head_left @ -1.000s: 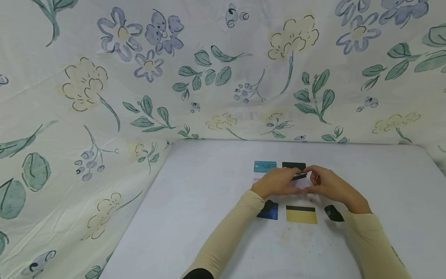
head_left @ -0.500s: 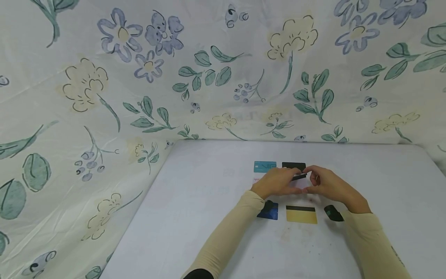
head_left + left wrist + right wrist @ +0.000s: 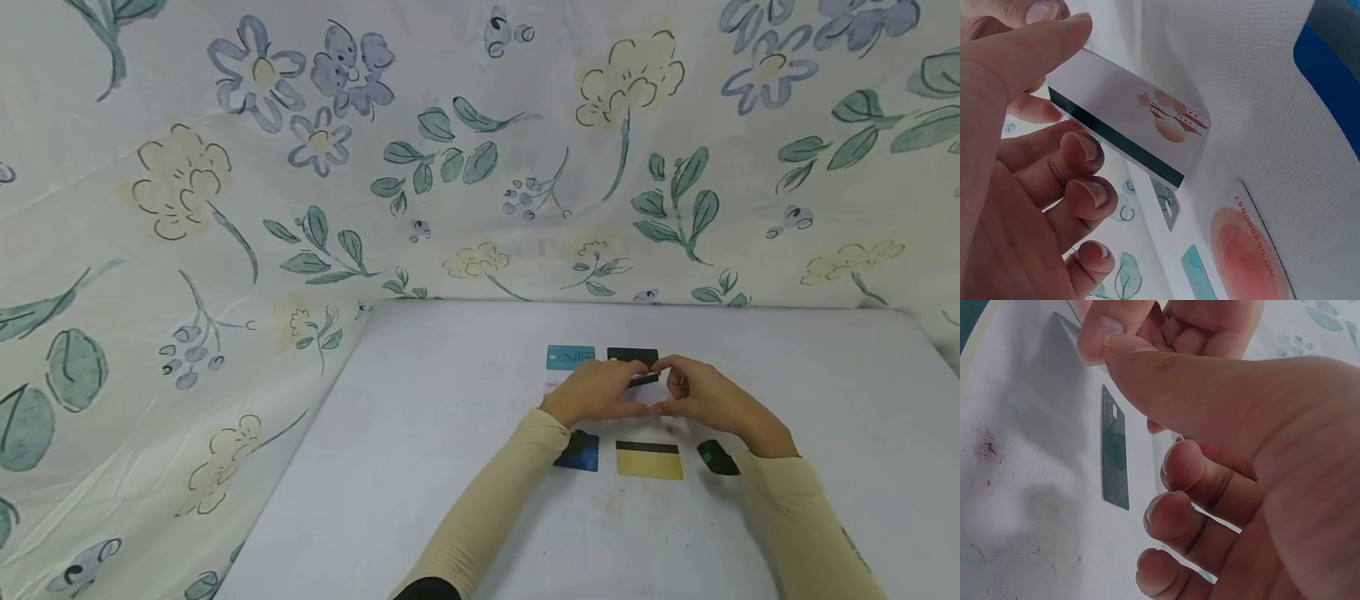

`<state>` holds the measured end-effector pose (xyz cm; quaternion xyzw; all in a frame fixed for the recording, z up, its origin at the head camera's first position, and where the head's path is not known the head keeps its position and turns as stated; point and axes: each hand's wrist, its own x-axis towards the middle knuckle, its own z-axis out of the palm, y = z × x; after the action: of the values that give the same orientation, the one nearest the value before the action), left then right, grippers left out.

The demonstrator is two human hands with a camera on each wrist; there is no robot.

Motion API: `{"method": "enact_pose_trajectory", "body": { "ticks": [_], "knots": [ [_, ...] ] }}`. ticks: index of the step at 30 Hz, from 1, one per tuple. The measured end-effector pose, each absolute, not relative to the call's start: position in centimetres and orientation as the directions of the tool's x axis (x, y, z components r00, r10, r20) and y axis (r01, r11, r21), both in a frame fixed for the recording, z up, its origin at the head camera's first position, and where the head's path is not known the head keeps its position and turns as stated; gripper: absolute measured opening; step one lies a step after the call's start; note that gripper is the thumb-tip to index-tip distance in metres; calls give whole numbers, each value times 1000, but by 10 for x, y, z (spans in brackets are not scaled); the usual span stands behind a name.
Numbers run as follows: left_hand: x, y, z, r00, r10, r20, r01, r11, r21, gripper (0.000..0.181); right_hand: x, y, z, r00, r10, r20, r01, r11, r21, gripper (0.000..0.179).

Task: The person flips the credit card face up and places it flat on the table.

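Observation:
A white bank card (image 3: pixel 1122 119) with a dark magnetic stripe and a pink-and-orange building print is held tilted over the white table (image 3: pixel 420 450). My left hand (image 3: pixel 600 392) grips one end of it, thumb on the face and fingers bent behind. Meeting it from the right, my right hand (image 3: pixel 705 396) has its thumb tip against the left thumb and its index finger at the card's edge, pinching the same end. Its other fingers are curled loosely. In the right wrist view the hands hide most of the card.
Beyond the hands lie a teal VIP card (image 3: pixel 570 357) and a black card (image 3: pixel 633 355). Nearer are a blue card (image 3: pixel 588 458) and a gold card (image 3: pixel 649 467) with a dark stripe. A card with red circles (image 3: pixel 1247 256) lies under the left hand. Floral cloth (image 3: pixel 450 167) hangs behind.

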<state>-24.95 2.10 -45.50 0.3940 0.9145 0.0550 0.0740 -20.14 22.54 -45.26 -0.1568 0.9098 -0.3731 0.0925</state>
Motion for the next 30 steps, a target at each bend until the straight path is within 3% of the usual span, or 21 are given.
{"method": "enact_pose_trajectory", "body": {
  "ticks": [13, 30],
  "knots": [
    [-253, 21, -453, -667, 742, -71, 720, 666, 194, 66, -203, 229, -450, -934, -355, -33, -227, 664, -712, 65],
    [-251, 14, -437, -669, 743, -28, 689, 633, 352, 63, -206, 231, -457, -931, -360, -69, -194, 644, -740, 76]
  ]
}}
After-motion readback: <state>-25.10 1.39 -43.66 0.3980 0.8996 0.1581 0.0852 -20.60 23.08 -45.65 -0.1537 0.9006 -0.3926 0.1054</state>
